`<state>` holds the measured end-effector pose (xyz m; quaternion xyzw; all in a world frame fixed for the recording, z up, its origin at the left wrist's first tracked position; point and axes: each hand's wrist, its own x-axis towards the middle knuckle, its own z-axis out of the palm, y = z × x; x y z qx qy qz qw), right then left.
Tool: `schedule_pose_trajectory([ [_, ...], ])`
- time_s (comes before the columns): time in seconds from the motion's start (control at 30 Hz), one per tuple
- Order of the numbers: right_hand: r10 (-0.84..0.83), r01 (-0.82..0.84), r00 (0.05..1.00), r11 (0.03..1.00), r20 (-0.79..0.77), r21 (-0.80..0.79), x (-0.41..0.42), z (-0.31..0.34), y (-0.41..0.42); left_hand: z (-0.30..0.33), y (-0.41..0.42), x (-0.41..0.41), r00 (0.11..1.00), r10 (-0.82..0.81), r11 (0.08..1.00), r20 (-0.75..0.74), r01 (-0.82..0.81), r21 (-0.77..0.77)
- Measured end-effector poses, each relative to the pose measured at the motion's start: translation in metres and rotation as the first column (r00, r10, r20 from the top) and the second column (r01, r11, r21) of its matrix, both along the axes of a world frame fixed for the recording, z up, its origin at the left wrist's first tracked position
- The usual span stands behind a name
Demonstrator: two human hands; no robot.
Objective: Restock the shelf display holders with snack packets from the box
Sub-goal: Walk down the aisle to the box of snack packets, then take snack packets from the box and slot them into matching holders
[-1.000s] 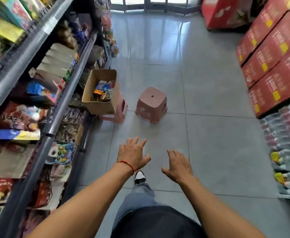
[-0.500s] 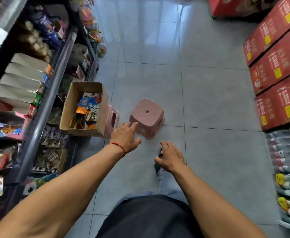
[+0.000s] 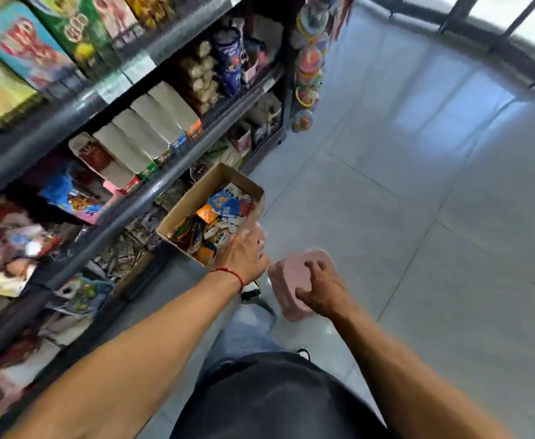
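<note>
The packets (image 3: pixel 215 221) lay loose and jumbled in the open box (image 3: pixel 193 198), a little left of the frame's centre, hard against the foot of the shelf (image 3: pixel 126 210). They looked light, thin and crinkly, probably slick to the touch, so they would likely slide over one another; a pinch at an edge, or a scoop of several flat in the palm, would suit them better than a squeeze. The left hand (image 3: pixel 244 253) reached over the box's near corner with its fingers fairly straight and holding nothing; the fingertips lay just above the nearest packets, though blur hid whether they touched. Lower right of it, the right hand (image 3: pixel 320 289) rested on a pink stool (image 3: pixel 294 274), fingers curled over its top. The holders (image 3: pixel 145 134) stood in a row on the shelf at upper left, well apart from both hands. A grey tiled floor (image 3: pixel 418 217) filled the right of the frame.
</note>
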<state>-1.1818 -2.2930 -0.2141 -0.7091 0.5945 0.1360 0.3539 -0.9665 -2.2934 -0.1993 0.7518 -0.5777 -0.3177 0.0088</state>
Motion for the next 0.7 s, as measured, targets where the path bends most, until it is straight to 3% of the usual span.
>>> schedule_pose_trajectory([
  [0.13, 0.175, -0.180, 0.979, 0.982, -0.101, -0.048, 0.046, 0.000, -0.073, -0.017, -0.036, 0.053, 0.984, 0.162, 0.983, -0.069, -0.155, 0.097],
  [0.53, 0.501, -0.499, 0.864, 0.866, -0.058, 0.036, 0.145, -0.012, -0.230, -0.034, -0.136, 0.112, 0.913, 0.407, 0.895, -0.028, -0.392, 0.214],
  [0.7, 0.652, -0.649, 0.758, 0.754, 0.009, 0.098, 0.170, -0.053, -0.294, -0.059, -0.164, 0.114, 0.800, 0.598, 0.792, -0.049, -0.579, 0.195],
])
